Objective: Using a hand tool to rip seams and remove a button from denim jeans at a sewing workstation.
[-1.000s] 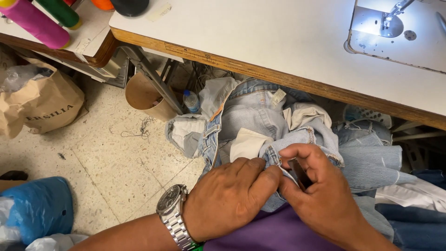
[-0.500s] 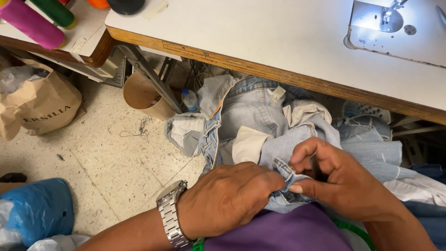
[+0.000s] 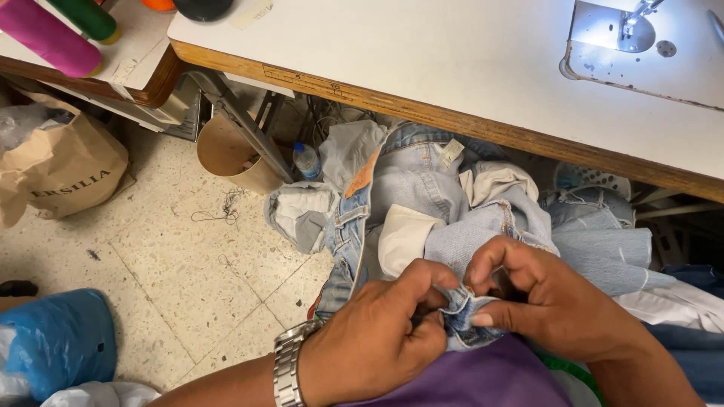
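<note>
1. Both hands are down low in the head view, working a pair of light blue jeans (image 3: 422,196) that's bunched up in the person's lap and spilling off toward the floor, below the front edge of the table (image 3: 422,45).
2. The left hand (image 3: 377,343) is curled up, thumb and fingers pinching a small folded bit of denim right at the middle. There's a silver wristwatch (image 3: 290,362) on that wrist.
3. The right hand (image 3: 547,301) is pinching the same fold from the other side, thumb pressed on top, so the two hands are basically touching over that bit.
4. Can't tell exactly what part of the jeans the fold is; it's too scrunched up between the fingers.
5. The white pocket lining (image 3: 403,237) is turned out just above the hands.
6. A purple cloth (image 3: 483,377) sits under the hands, over the lap.
7. Up on the table, far right, a sewing machine (image 3: 641,38) sits with its light on.
8. Off to the left: a brown paper bag (image 3: 64,169) on the tiled floor, a blue plastic bag (image 3: 56,339) near the bottom corner, and a magenta thread cone (image 3: 45,38) on a side shelf.
9. A small plastic bottle (image 3: 305,160) stands under the table beside a cardboard tub (image 3: 226,154).
</note>
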